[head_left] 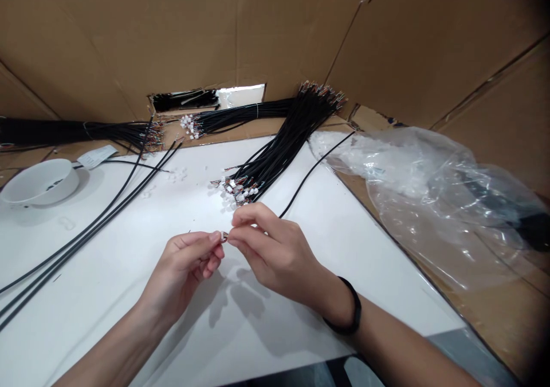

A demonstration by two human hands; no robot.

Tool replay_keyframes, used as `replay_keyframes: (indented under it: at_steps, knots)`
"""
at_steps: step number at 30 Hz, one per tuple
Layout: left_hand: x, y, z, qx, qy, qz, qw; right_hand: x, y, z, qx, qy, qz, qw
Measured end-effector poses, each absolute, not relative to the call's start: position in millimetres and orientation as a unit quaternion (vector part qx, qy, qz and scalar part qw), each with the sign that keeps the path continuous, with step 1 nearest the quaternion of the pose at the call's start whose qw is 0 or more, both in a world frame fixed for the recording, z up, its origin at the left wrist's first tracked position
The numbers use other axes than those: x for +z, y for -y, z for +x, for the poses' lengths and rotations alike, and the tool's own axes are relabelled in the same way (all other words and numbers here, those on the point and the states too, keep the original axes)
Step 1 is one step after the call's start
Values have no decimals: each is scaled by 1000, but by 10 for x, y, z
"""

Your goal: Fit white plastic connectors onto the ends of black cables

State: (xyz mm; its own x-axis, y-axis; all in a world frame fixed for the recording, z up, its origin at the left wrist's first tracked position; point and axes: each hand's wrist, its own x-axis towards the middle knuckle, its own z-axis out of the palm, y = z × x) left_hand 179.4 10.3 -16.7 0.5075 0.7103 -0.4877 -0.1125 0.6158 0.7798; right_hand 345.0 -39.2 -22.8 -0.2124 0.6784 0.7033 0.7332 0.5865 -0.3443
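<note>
My left hand (189, 264) is closed in a pinch on a small white connector (223, 236). Thin wires at the connector's right side are pinched between the thumb and fingertips of my right hand (275, 249), which wears a black band on its wrist. A single black cable (309, 172) runs up and right from behind my right hand; its near end is hidden by the hand. Just beyond my fingers, a large bundle of black cables (286, 146) lies with white connectors on its near end (240, 192) and bare wire ends at its far end.
Three loose black cables (98, 218) cross the white table (129, 295) at left. A white bowl (40, 184) with small bits stands near a paper label (98, 156). Tied cable bundles (43, 132) lie along the cardboard wall (180, 38). Clear plastic bags (429, 198) are at right.
</note>
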Motion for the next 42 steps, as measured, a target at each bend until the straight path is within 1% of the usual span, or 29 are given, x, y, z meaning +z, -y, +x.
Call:
replay_keyframes:
  at_steps: [4, 11, 21, 24, 28, 30, 32, 34, 37, 40, 42]
  knots:
    - [-168, -89, 1798, 263, -425, 357, 789, -238, 357, 3424, -66, 783, -446, 430]
    - [-161, -36, 1830, 287, -417, 355, 786, -243, 362, 3397, -55, 786, -451, 418]
    - [-192, -25, 1815, 282, -420, 379, 775, -281, 359, 3401, -70, 800, -443, 399]
    - [-161, -45, 1814, 278, -421, 375, 778, -260, 360, 3431, -19, 788, -440, 430]
    - [-116, -70, 1798, 294, -415, 387, 770, -184, 366, 3489, 98, 740, -446, 494]
    - [-108, -77, 1786, 312, -406, 408, 756, -161, 368, 3510, 146, 728, -463, 484]
    - [-107, -78, 1775, 326, -407, 453, 723, -162, 369, 3516, 162, 734, -478, 456]
    - [-105, -74, 1770, 334, -429, 520, 659, -181, 370, 3509, 137, 745, -481, 442]
    - [-94, -56, 1775, 340, -457, 605, 556, -222, 374, 3486, 45, 759, -481, 437]
    - [-86, -29, 1794, 353, -454, 657, 487, -255, 383, 3462, -61, 775, -487, 398]
    - [-88, -9, 1810, 366, -451, 689, 434, -266, 392, 3447, -107, 782, -487, 372]
